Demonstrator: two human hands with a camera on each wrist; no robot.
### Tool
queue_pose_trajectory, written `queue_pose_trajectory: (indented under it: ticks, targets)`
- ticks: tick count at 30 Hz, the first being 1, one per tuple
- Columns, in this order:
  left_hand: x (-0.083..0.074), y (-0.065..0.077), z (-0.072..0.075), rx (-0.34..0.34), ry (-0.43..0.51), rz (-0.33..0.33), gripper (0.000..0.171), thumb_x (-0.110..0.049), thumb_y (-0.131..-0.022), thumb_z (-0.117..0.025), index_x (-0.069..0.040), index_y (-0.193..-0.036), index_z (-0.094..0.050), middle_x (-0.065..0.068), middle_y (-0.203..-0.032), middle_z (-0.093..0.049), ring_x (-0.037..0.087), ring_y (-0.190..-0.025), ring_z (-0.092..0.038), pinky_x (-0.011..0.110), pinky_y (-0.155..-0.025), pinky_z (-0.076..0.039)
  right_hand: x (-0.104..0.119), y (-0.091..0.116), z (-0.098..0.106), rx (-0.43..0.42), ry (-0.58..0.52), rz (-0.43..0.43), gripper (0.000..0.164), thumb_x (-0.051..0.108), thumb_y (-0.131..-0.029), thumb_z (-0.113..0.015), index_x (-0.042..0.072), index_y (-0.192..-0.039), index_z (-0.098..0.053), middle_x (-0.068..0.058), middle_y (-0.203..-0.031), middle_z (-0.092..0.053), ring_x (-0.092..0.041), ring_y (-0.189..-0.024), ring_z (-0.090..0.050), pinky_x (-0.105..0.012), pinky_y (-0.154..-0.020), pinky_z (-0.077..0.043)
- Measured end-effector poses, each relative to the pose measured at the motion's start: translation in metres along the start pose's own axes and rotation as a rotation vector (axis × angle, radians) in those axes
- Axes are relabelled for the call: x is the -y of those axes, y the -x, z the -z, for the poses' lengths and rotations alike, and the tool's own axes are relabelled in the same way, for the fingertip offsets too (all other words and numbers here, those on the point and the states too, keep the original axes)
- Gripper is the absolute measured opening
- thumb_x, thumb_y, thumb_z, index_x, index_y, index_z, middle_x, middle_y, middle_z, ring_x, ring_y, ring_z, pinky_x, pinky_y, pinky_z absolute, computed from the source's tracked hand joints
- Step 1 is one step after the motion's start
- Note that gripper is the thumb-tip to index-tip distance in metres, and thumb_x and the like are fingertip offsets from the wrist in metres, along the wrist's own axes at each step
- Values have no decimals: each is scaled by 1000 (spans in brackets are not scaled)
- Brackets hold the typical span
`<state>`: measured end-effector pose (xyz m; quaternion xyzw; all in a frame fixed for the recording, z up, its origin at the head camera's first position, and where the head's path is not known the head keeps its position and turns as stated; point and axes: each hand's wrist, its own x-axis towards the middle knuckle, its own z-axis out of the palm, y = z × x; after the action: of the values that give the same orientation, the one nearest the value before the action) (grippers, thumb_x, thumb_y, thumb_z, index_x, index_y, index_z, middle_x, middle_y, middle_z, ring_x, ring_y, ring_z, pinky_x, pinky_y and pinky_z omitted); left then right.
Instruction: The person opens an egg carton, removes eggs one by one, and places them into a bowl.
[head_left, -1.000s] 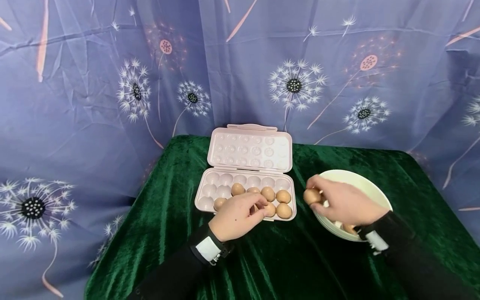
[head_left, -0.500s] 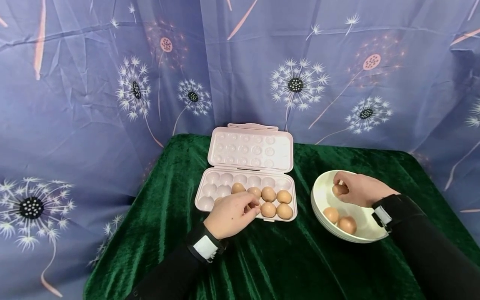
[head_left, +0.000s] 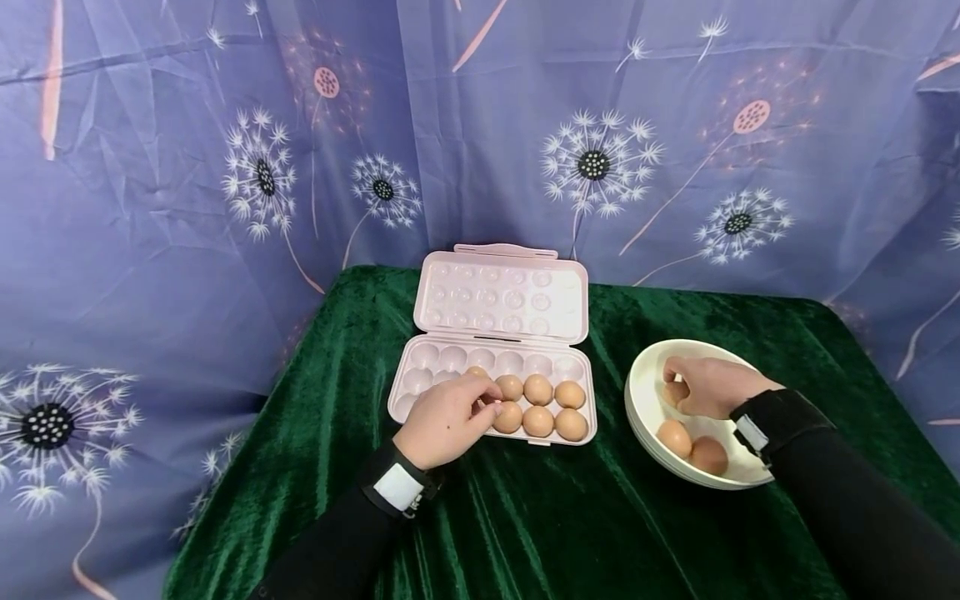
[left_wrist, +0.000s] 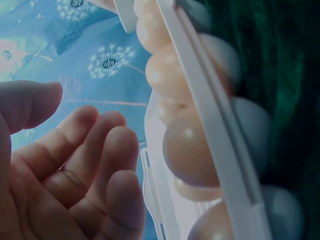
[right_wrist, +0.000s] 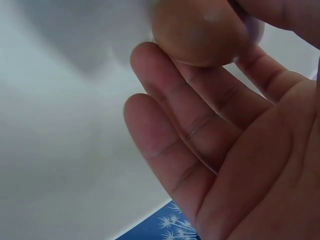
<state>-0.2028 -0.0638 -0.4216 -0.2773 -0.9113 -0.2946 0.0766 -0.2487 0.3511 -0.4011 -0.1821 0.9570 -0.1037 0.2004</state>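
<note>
My right hand (head_left: 716, 386) is inside the cream bowl (head_left: 637, 421) and pinches a brown egg (head_left: 675, 393). In the right wrist view this egg (right_wrist: 200, 32) lies between thumb and fingers. Two more brown eggs (head_left: 673, 436) rest at the front of the bowl. My left hand (head_left: 446, 421) hovers at the front of a pale pink egg carton (head_left: 423, 357), fingers loosely bent. The left wrist view shows no thing between its thumb and fingers (left_wrist: 120, 155). Several brown eggs (head_left: 537, 389) fill the carton's front and middle cells on the right; the hand hides some cells.
The carton's lid (head_left: 501, 296) lies folded back behind it. Carton and bowl stand apart on a green velvet cloth (head_left: 540, 517). A purple-blue curtain (head_left: 480, 150) with dandelion prints hangs behind and to the left.
My right hand has moved from the bowl's left rim into the bowl, still holding an egg. My left hand has shifted left, uncovering more of the front-row eggs.
</note>
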Motion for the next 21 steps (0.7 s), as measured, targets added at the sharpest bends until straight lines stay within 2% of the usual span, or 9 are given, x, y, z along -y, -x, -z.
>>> queue_pose_trajectory:
  ticks: [3,6,8,11,13,16,21]
  targets:
    - [4,-3,3,-9,-2,26,10,-22,-94,-67,-20,-101,-73,-14,-85,-61,5,-74,-57,27,-63,-47,3,4,1,5,-10,-9,19,5,-91,-65,15,-87,-50,2,-75,-35,-14,-66,-35,-37,-64,-28]
    - [9,-7,5,-18,-7,70,8,-23,-94,-68,-21,-100,-73,-14,-86,-61,5,-75,-58,29,-64,-48,5,8,2,-2,-27,-31,12,13,-94,-68,16,-102,-59,3,-85,-48,-15,-74,-45,-38,-69,-34]
    - [12,-10,6,-27,-25,94,6,-25,-95,-69,-22,-99,-73,-13,-87,-61,5,-76,-59,31,-65,-48,6,11,3,-15,-31,-43,24,21,-95,-69,14,-116,-62,1,-98,-59,-16,-83,-53,-39,-74,-40]
    - [17,-14,5,-45,-72,101,6,-25,-95,-71,-21,-98,-74,-9,-89,-62,8,-78,-58,34,-65,-48,10,15,6,-40,-18,-66,45,33,-95,-71,11,-133,-60,-6,-119,-63,-21,-96,-59,-43,-79,-46]
    - [21,-16,4,-49,-106,99,8,-26,-94,-71,-20,-98,-74,-6,-90,-62,11,-79,-58,37,-63,-48,14,19,8,-67,-3,-76,50,38,-95,-71,11,-136,-59,-10,-127,-62,-23,-102,-60,-44,-81,-47]
    - [27,-19,0,-35,-159,105,17,-28,-93,-72,-18,-106,-74,-3,-98,-64,15,-85,-60,40,-64,-49,24,25,12,-123,30,-58,47,36,-96,-69,13,-136,-59,-10,-130,-61,-22,-100,-60,-43,-79,-47]
    - [31,-24,-7,47,-225,122,31,-32,-95,-68,-22,-124,-71,-4,-111,-64,16,-97,-62,43,-67,-51,45,28,15,-226,102,37,37,29,-96,-67,14,-130,-63,-6,-128,-62,-18,-95,-60,-43,-78,-49]
